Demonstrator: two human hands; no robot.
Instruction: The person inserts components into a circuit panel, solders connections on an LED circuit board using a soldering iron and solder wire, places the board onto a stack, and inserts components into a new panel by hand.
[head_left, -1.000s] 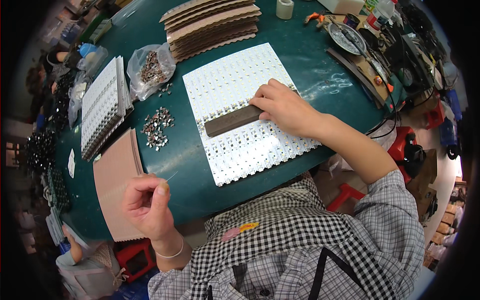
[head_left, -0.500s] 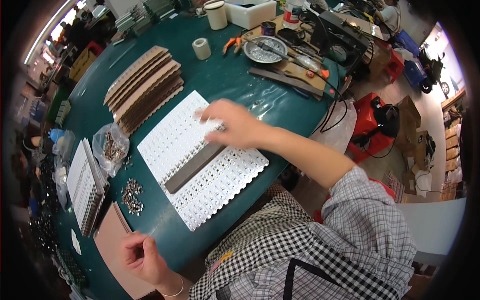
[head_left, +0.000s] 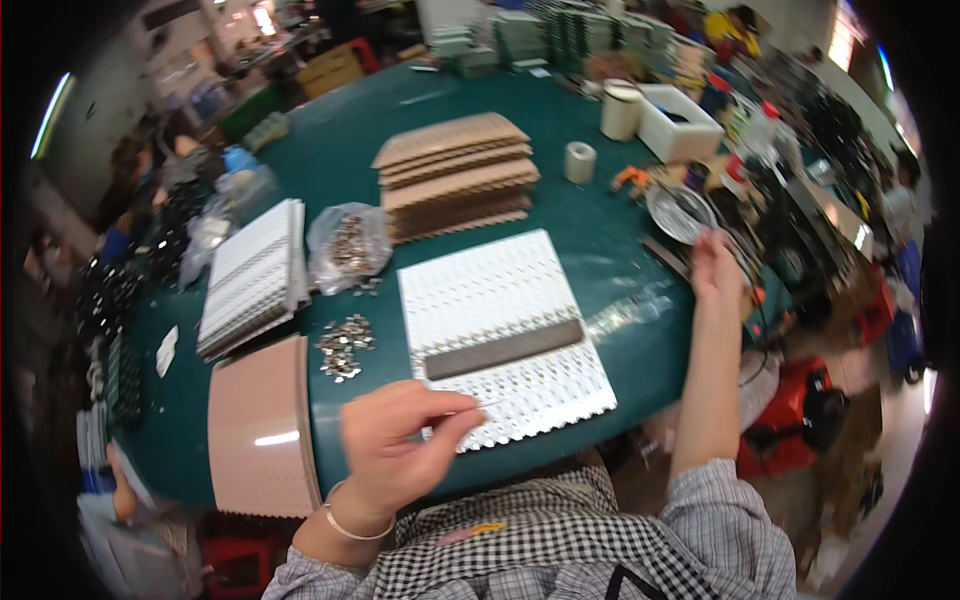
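Note:
My left hand (head_left: 400,440) is closed in a pinch over the near left edge of a white sheet of small boards (head_left: 490,275). A thin, wire-like strand seems to stick out from its fingertips, too blurred to name. Across the sheet lies a dark grey bar (head_left: 505,350), with rows of small metal parts along its far side. At the right, my right hand (head_left: 718,268) has its fingers curled together by the rim of a round metal dish (head_left: 682,213); what they grip is hidden and blurred.
Left of the sheet are a pile of small metal parts (head_left: 345,347), a plastic bag of them (head_left: 349,246), stacked white sheets (head_left: 255,275) and brown boards (head_left: 260,425). More brown boards (head_left: 458,175) stand behind. A tape roll (head_left: 579,162) and a white bin (head_left: 680,125) sit far right.
My right hand has left the sheet and moved right to the metal dish. My left hand has come from beside the brown boards to the sheet's near edge. The view has turned.

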